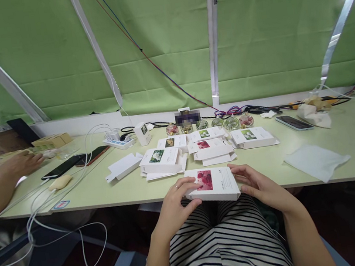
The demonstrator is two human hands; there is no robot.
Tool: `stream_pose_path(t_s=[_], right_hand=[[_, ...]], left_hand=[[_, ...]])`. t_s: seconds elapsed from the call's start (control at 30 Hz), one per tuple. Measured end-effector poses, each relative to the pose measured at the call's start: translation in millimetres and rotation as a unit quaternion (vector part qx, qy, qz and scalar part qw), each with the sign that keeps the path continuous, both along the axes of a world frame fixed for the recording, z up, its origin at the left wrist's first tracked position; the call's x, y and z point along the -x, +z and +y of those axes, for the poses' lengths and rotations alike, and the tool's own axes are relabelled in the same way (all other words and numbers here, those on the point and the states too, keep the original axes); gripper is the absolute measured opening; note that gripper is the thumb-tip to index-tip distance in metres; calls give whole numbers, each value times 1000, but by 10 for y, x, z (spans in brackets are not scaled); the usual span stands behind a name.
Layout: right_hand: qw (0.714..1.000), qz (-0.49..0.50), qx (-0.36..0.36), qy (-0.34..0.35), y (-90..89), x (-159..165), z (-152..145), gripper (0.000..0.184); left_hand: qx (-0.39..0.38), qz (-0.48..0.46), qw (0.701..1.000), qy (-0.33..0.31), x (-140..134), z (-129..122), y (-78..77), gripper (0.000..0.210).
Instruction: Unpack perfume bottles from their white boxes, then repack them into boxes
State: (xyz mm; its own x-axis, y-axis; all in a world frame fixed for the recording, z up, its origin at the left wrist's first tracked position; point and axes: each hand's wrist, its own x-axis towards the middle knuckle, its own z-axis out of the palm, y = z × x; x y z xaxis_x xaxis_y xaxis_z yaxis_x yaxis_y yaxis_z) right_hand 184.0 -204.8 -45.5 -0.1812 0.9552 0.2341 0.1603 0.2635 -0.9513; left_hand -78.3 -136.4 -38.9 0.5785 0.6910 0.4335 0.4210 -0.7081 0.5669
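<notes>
Rose box (216,185): we seem to steady it w/ both hands, at near edge of table (273,159), printed face up
Box walls: look thin, so next move prob. calls for light, even pressure
Our L hand (176,200): grasps left end, fingers on top, thumb at near side
Our R hand (262,185): half-curled at right end; firm grip or not, we can't tell

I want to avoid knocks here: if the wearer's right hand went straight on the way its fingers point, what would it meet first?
The right hand would likely meet the nearest white box, with the red flower picture; its end lies right at the fingers, though whether they touch it is unclear.
</notes>
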Motion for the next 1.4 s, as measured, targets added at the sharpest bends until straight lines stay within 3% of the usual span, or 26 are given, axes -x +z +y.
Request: stream_pose_path(t_s=[0.17, 0.3, 0.47, 0.53, 0.67, 0.77, 0.87, 0.97, 1.07, 1.2, 1.3, 1.4], right_hand=[[997, -28, 5, -69, 0, 78, 12, 30], [997, -71, -6, -43, 54, 76, -17, 29], [989, -134, 33, -48, 165, 109, -69, 58], [983, -173, 6, -53, 183, 143, -85, 55], [957, -261, -101, -82, 148, 279, -146, 30], [940, -291, -141, -107, 86, 465, -209, 41], [922, -298, -182, -169, 19, 666, -230, 54], [907, -254, -210, -264, -20, 748, -213, 46], [895, -206, -161, -362, 22, 618, -199, 32], [832, -129, -44, -538, 156, 213, -139, 37], [827, -181, 2, -533, 159, -86, -12, 39], [818, -239, 43, -521, 47, -253, 124, 40]], left_hand=[[1, 10, 1000, 3, -4, -8, 5, 26], [7, 10, 1000, 6, -7, -12, 11, 27], [14, -17, 1000, -7, 17, -10, 23, 25], [21, -32, 999, -8, 32, -6, 3, 26], [35, -126, 991, 28, 1, -14, -57, 15], [9, -194, 979, 54, -141, -76, 0, 11], [-68, -186, 980, -9, -376, -205, 168, 18], [-135, -164, 970, -114, -591, -348, 318, 33], [-176, -155, 959, -162, -658, -435, 352, 51], [-199, -178, 958, -101, -492, -403, 313, 49], [-215, -177, 960, -6, -246, -268, 348, 40], [-225, -175, 951, 122, 97, -38, 436, 30]])
